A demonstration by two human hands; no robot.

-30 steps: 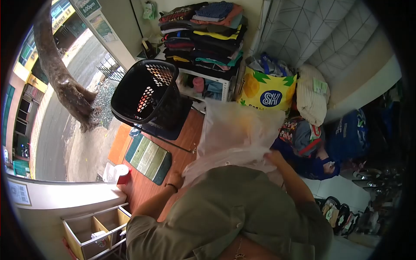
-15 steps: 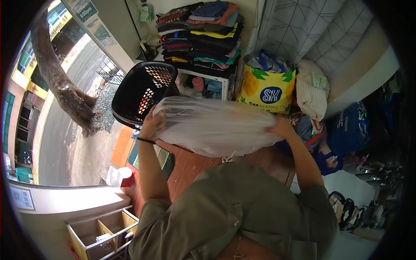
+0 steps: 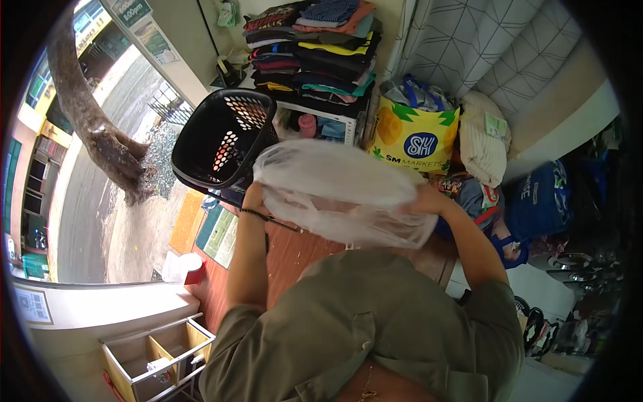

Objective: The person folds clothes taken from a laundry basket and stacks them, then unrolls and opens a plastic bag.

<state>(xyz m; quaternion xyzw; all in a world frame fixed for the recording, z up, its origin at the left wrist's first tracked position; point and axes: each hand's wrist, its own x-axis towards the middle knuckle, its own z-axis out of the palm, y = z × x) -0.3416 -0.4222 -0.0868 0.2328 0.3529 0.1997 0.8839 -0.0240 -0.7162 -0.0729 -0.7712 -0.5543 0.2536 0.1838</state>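
Observation:
A large translucent plastic bag (image 3: 341, 191) stretches between my two hands in front of my chest, its film loose and blurred. My left hand (image 3: 257, 194) grips the bag's left end, with a dark beaded bracelet on that wrist. At the other end my right hand (image 3: 423, 199) is closed on the bag's edge, its fingers partly covered by the film. Just beyond my left hand stands a black plastic laundry basket (image 3: 191, 151) with holes in its sides.
Folded clothes (image 3: 308, 57) are stacked on a white shelf at the back. A yellow shopping bag (image 3: 415, 137) stands right of it, beside a cream bundle (image 3: 483, 134) and blue bags (image 3: 536, 204). A red-and-white container (image 3: 193, 268) sits at left on the wooden floor (image 3: 221, 288).
My hands have come somewhat closer together, the left one moving right. The plastic bag has slackened and its lower side has opened out.

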